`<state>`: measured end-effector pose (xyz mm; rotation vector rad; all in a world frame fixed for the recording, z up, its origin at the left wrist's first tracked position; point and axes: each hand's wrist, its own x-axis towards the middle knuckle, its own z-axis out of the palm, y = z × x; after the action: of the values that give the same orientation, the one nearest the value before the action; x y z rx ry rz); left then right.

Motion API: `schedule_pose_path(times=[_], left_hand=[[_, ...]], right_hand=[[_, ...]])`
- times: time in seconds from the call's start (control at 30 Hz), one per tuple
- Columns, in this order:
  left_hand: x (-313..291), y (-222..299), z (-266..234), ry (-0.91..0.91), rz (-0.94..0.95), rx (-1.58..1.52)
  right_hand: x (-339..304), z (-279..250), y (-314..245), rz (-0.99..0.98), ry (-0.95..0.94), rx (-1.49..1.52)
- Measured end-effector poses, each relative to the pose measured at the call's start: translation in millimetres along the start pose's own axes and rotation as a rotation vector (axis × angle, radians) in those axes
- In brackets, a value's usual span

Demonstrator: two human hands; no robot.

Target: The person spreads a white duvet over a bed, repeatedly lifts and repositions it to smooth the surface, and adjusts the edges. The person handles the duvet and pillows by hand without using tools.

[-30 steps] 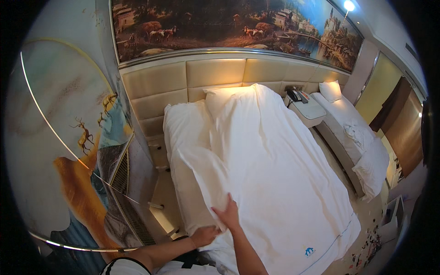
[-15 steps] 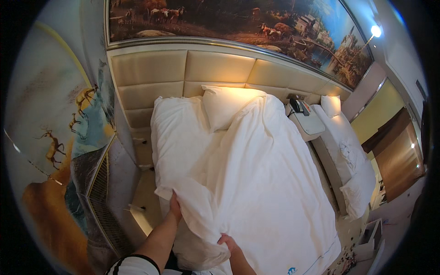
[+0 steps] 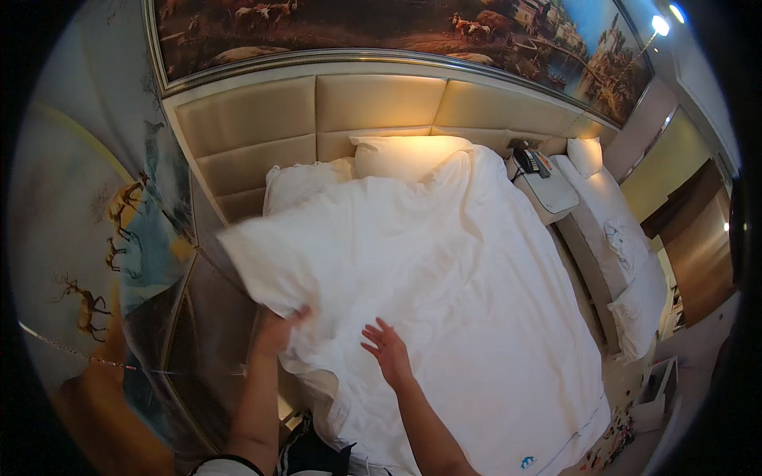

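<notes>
White cloth fills the middle of the view: a duvet (image 3: 444, 293) lies spread over the bed (image 3: 571, 254), its near left corner lifted off the mattress and blurred. The left hand (image 3: 278, 332) comes up from the lower edge and has its grip clenched on that raised corner, fingers buried in the folds at the underside of the cloth. The right hand (image 3: 389, 349) is just beside it, to the right, palm down with the fingers spread and its grip released; it rests on or hovers just over the duvet, and I cannot tell which. Near the foot of the bed, at the lower right, a small blue mark (image 3: 525, 462) shows on the cloth close to its hem.

Farther up, the duvet runs in long creases toward the head of the bed, where one fold rises in a ridge. Beyond it two pillows show: a rumpled one (image 3: 305, 181) on the left and a smoother one (image 3: 405, 155) lit warm from above, touching the padded beige headboard (image 3: 317, 111). Above the headboard hangs a wide landscape painting (image 3: 381, 28) in a silver frame.

To the right of the bed stands a nightstand (image 3: 548, 190) with a telephone (image 3: 528, 161) on it, and past that a second bed (image 3: 627, 270) with white bedding and its own pillow (image 3: 586, 155). On the left a wall panel (image 3: 87, 238) shows painted deer.
</notes>
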<state>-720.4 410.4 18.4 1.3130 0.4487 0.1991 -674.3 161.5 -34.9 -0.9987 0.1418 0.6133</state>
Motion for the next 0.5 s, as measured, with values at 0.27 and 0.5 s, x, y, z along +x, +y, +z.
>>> schedule_pose_path(times=[0.27, 0.5], left_hand=[[-80, -101, 73, -1.279, 0.019, 0.723], [-75, -132, 85, -0.161, -0.329, 0.161]], right_hand=[[-32, -47, 2, 0.312, -0.099, 0.390], [-112, -102, 48, 0.105, -0.069, 0.155]])
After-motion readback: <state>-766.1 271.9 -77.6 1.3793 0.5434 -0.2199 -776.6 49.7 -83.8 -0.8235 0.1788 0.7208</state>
